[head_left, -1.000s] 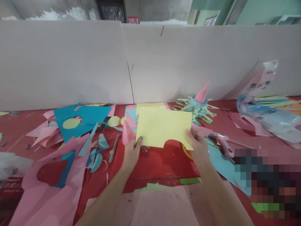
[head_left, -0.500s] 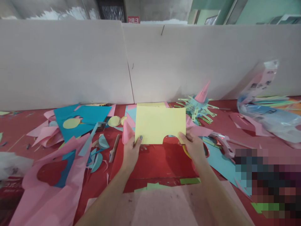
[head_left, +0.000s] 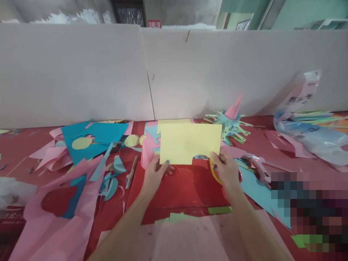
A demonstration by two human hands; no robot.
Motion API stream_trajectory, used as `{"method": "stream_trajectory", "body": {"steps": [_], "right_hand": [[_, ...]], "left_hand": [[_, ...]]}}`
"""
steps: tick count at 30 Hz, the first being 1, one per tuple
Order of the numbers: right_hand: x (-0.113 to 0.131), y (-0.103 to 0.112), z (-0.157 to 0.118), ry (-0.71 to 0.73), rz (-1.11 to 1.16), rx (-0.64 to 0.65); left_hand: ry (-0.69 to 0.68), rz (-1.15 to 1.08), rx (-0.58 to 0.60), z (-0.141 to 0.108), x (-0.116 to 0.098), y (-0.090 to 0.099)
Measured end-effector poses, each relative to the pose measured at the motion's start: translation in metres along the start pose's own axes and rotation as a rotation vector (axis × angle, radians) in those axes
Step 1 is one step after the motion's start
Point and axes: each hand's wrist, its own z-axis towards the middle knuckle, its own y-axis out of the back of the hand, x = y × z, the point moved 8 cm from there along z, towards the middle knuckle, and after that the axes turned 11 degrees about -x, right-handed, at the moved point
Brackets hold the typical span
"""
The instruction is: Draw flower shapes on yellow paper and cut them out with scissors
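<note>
A sheet of yellow paper (head_left: 187,141) is held upright above a red board (head_left: 179,188). A curved notch is cut from its lower edge, toward the right. My left hand (head_left: 154,176) pinches the lower left corner, thumb in front. At the lower right corner, my right hand (head_left: 226,170) grips the sheet beside the notch. Scissors with a yellow handle loop (head_left: 214,174) lie partly hidden behind my right hand. Close behind my left hand is a folded pink paper piece (head_left: 146,152).
A pink cone on a fringed paper craft (head_left: 231,119) stands at the back right. The glue gun (head_left: 258,168) lies on light blue paper (head_left: 261,192). Blue paper (head_left: 106,132) and pink scraps (head_left: 62,232) cover the left. A white partition (head_left: 217,72) closes off the back.
The yellow sheet has shifted slightly right and tilted a little, with both hands still on it. More of the light blue and pink paper behind its left edge now shows.
</note>
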Motion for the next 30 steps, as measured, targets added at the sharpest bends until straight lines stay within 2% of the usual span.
{"method": "stream_trajectory", "body": {"steps": [3, 6, 9, 12, 15, 20, 25, 30], "right_hand": [[0.003, -0.003, -0.002, -0.024, 0.04, 0.026], [0.001, -0.007, -0.005, -0.079, 0.125, 0.046], [-0.005, -0.017, -0.012, -0.209, 0.357, 0.074], [-0.005, -0.038, -0.026, -0.317, 0.533, 0.183], [-0.005, -0.057, -0.042, -0.338, 0.441, 0.3], [-0.006, -0.072, -0.058, -0.272, 0.244, 0.353], [-0.005, -0.07, -0.059, -0.179, 0.199, 0.337], [-0.005, -0.065, -0.052, -0.121, 0.139, 0.294]], "left_hand": [[0.037, 0.037, 0.043, -0.002, 0.001, -0.004], [0.062, 0.075, 0.037, -0.002, 0.004, -0.004], [0.052, 0.095, 0.004, 0.001, 0.005, 0.0], [0.024, 0.077, -0.014, 0.005, 0.006, 0.003], [-0.001, 0.045, -0.017, 0.006, 0.006, 0.004], [0.0, 0.067, 0.063, 0.001, 0.003, -0.004], [0.054, 0.119, 0.122, -0.004, 0.003, -0.012], [0.008, 0.094, 0.142, -0.001, 0.008, -0.014]]}}
